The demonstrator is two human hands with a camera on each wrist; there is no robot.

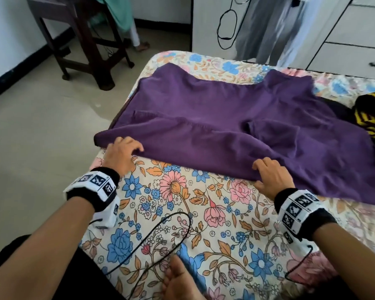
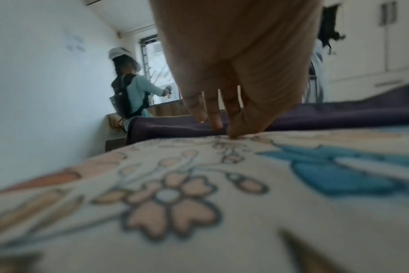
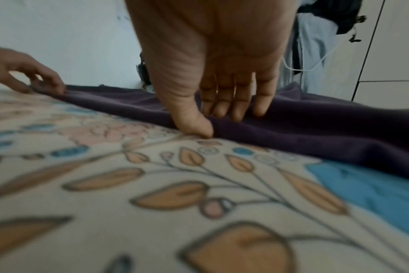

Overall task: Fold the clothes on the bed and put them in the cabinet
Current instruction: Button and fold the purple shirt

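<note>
At mid-frame on the floral bed point(image 1: 182, 213), left hand point(image 1: 119, 156) and right hand point(image 1: 271, 176) each pinched the purple garment's point(image 1: 225, 118) near edge

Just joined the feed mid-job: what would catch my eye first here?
The purple garment spread wide across the floral bedsheet. The left hand and right hand each pinch its near edge. A black-and-yellow striped garment sits at the bed's right edge.

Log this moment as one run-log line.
stage: folding | left hand: pinches near edge of purple garment | right hand: pinches same edge | garment: spread on bed | cabinet: not yet
</note>
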